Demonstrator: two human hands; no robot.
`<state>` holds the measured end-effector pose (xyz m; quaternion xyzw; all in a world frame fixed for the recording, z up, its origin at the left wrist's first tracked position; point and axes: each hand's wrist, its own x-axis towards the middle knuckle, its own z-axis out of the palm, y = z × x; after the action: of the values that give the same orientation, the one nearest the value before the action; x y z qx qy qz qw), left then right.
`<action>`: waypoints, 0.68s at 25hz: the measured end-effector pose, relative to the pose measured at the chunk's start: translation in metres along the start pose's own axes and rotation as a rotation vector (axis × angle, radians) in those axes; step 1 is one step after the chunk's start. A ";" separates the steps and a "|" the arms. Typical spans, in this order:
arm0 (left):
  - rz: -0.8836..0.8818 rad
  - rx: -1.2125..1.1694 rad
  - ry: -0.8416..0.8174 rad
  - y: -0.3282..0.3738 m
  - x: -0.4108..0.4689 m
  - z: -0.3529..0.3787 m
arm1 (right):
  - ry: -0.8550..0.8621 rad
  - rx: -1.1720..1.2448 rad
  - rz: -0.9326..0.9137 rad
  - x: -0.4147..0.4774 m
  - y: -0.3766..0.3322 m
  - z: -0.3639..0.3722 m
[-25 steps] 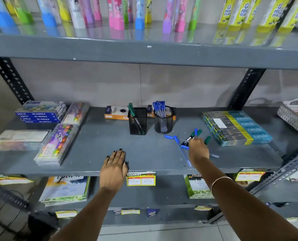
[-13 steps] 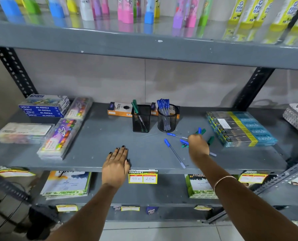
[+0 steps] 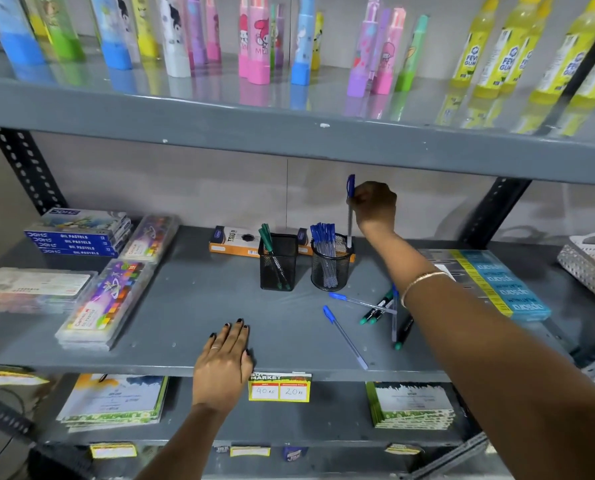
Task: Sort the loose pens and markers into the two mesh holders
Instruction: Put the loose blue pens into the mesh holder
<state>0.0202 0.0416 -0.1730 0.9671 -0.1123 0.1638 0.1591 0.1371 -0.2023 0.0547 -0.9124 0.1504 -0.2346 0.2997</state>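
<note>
My right hand (image 3: 375,206) grips a blue-capped pen (image 3: 350,209) upright, its tip at the rim of the round mesh holder (image 3: 330,271), which is full of several blue pens. To its left stands the square mesh holder (image 3: 277,263) with green-capped markers. Loose on the grey shelf (image 3: 220,306) lie two blue pens (image 3: 344,336), a third partly under my forearm, and green-capped markers (image 3: 377,308). My left hand (image 3: 225,363) rests flat on the shelf's front edge, fingers spread, holding nothing.
Oil pastel boxes (image 3: 77,237) and crayon packs (image 3: 105,306) fill the shelf's left. An orange box (image 3: 233,242) sits behind the holders. Blue and yellow packs (image 3: 493,282) lie at right, next to a white basket (image 3: 590,261). The upper shelf hangs close overhead.
My right hand has lifted one blue pen from the loose pile and carried it up and left to the round holder. My left hand has stayed put.
</note>
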 end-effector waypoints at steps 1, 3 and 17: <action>0.001 0.004 -0.001 -0.001 -0.001 0.001 | 0.005 -0.006 -0.005 0.003 -0.001 0.006; 0.006 0.007 -0.007 -0.003 -0.001 0.005 | -0.034 -0.053 0.019 0.006 0.004 0.025; 0.019 0.004 0.033 -0.008 -0.002 0.012 | -0.294 -0.281 0.078 0.001 0.038 0.067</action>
<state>0.0242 0.0451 -0.1866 0.9634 -0.1188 0.1814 0.1576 0.1674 -0.2008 -0.0158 -0.9631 0.1717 -0.0640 0.1970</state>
